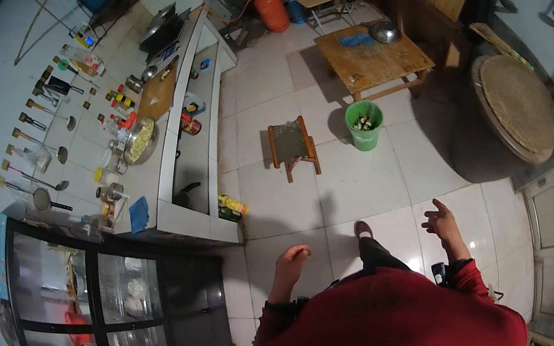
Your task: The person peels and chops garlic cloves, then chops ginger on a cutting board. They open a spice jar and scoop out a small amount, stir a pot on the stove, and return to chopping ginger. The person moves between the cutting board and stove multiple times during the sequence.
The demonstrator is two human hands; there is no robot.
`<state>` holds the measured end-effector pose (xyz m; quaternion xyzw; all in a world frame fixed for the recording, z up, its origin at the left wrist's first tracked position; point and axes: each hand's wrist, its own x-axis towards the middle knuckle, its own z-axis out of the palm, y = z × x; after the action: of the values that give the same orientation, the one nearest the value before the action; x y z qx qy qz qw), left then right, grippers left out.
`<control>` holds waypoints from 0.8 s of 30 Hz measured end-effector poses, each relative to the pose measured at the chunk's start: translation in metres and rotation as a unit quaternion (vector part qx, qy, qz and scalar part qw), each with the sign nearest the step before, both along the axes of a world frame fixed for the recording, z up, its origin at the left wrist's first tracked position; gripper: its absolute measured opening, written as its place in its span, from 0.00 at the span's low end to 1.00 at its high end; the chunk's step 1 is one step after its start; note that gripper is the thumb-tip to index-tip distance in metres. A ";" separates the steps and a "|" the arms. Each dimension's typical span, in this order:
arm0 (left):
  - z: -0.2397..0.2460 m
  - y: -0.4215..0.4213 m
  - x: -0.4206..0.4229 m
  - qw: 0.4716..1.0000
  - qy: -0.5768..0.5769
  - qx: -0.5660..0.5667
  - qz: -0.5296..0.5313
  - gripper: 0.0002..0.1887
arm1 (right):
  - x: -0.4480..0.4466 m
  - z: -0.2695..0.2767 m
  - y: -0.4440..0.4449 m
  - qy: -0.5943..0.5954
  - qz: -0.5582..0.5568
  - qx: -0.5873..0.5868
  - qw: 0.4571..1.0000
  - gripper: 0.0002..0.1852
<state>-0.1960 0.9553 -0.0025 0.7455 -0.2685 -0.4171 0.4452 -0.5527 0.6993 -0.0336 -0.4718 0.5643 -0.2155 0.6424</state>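
My left hand [291, 265] hangs in front of my red top with its fingers curled; whether anything is in it cannot be made out. Out to the right, my right hand [442, 223] has its fingers apart and holds nothing. Both are in the air above the tiled floor [361, 185]. Ahead of me a folding stool [291, 141] stands on the tiles. Beside it is a green bin [365, 139] with a plastic liner and scraps inside. On the counter at the left, a metal bowl [153, 146] holds pale chopped pieces next to a wooden cutting board [159, 93].
A low wooden table [374, 61] bears a blue cloth [357, 40] and a metal bowl [384, 31]. Behind stands an orange gas cylinder [271, 9]. A large vat [476, 133] with a woven lid is at the right, a black-framed cabinet [93, 285] at the lower left.
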 end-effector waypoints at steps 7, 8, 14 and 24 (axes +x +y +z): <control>0.029 -0.116 0.115 0.998 -0.015 -0.042 0.053 0.15 | 0.217 0.031 -0.171 -0.002 0.165 -0.075 0.983 0.23; 0.034 -0.123 0.138 0.996 -0.046 -0.019 0.071 0.16 | 0.251 0.037 -0.191 -0.014 0.193 -0.072 0.978 0.23; 0.016 -0.157 0.269 0.982 -0.010 0.051 0.180 0.18 | 0.432 0.048 -0.284 -0.048 0.284 -0.103 0.952 0.22; 0.034 -0.295 0.484 0.993 -0.073 0.040 0.084 0.20 | 0.580 0.056 -0.363 -0.027 0.255 -0.025 0.966 0.22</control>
<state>0.2878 0.6605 0.0316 0.8111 -0.2198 -0.3336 0.4273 0.0272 0.3359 0.0223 -0.6097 0.4024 -0.0714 0.6792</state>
